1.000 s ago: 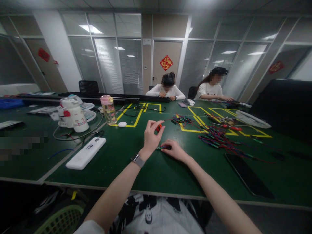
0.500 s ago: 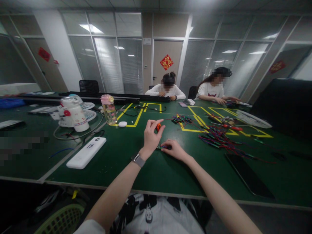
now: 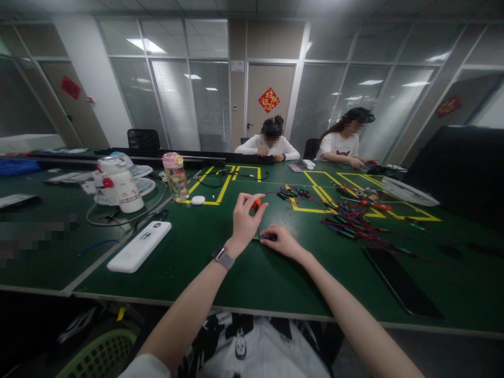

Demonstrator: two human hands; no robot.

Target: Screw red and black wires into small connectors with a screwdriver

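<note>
At the table (image 3: 197,247), left fingers (image 3: 247,197) still pinch a screwdriver (image 3: 256,205), right fingers (image 3: 270,234) a connector (image 3: 257,238).

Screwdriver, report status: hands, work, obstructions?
Left hand gripping orange screwdriver, shaft down. Right hand at small green connector, grip partly hidden. Wire pile lies apart, right of both hands.

**Peripheral items, as observed**

Left of centre: transparent bottle (image 3: 176,181), pink-lidded, upright; small white case (image 3: 198,200) near its base. Farther left: white drinking vessel (image 3: 130,197), upright. Lower left: white oblong device (image 3: 138,248), lying flat, dark marking on top; green perforated basket (image 3: 100,358) below the table (image 3: 181,275). Lower right: dark phone-like slab (image 3: 401,283), flat. Upper centre: red diamond-shaped sign (image 3: 269,100) on a door (image 3: 255,79).
</note>
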